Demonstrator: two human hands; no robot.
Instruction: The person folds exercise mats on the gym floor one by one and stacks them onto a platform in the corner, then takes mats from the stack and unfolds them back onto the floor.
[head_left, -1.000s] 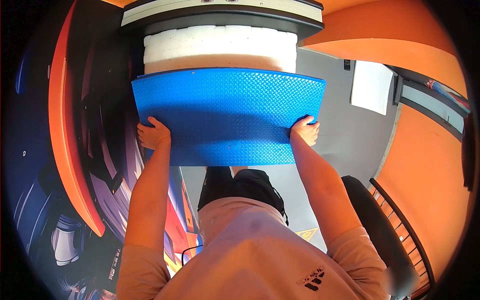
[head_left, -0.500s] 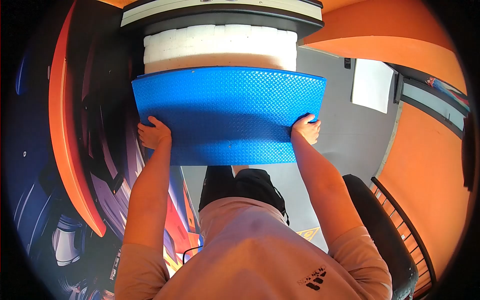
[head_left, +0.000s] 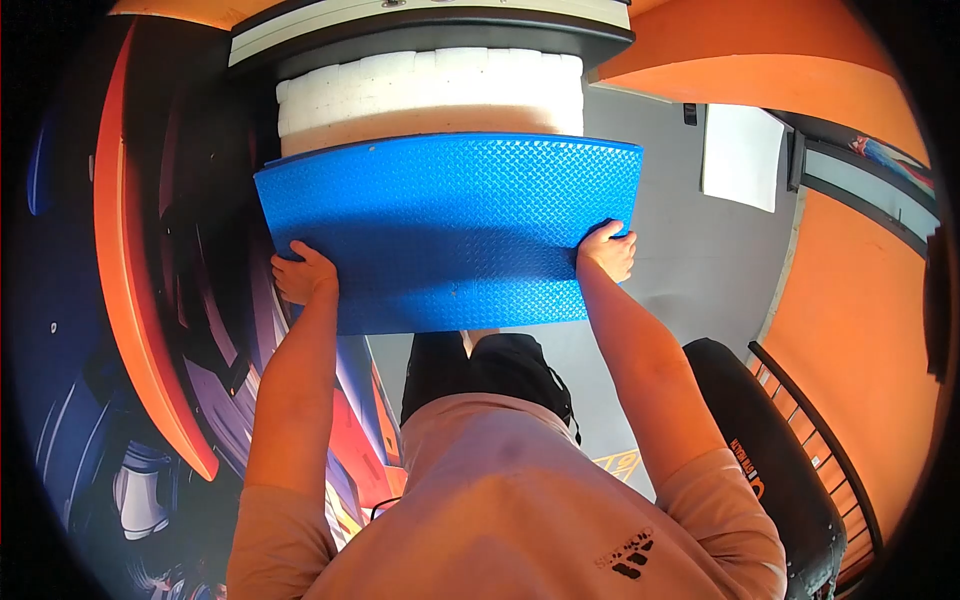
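A wide blue foam mat (head_left: 455,225) with a raised checkered texture is held out in front of my body. My left hand (head_left: 305,274) is closed around its left edge, and my right hand (head_left: 608,250) grips the right edge at about the same height. Both thumbs lie on the upper face; the fingers curl around the sides and are partly hidden. At its far upper-left edge a second blue layer shows underneath. Just beyond the mat's far edge is a white foam block (head_left: 430,90) with a slightly notched top; whether the two touch I cannot tell.
A black and cream padded piece of equipment (head_left: 440,25) lies past the white block. To the right stand a black padded object (head_left: 750,450) and a dark railing (head_left: 820,430) by an orange wall (head_left: 850,330). A decorated wall with an orange curved panel (head_left: 130,270) runs along the left.
The mat and both hands appear slightly farther left, along with the white block and equipment behind. My grip on the mat looks the same.
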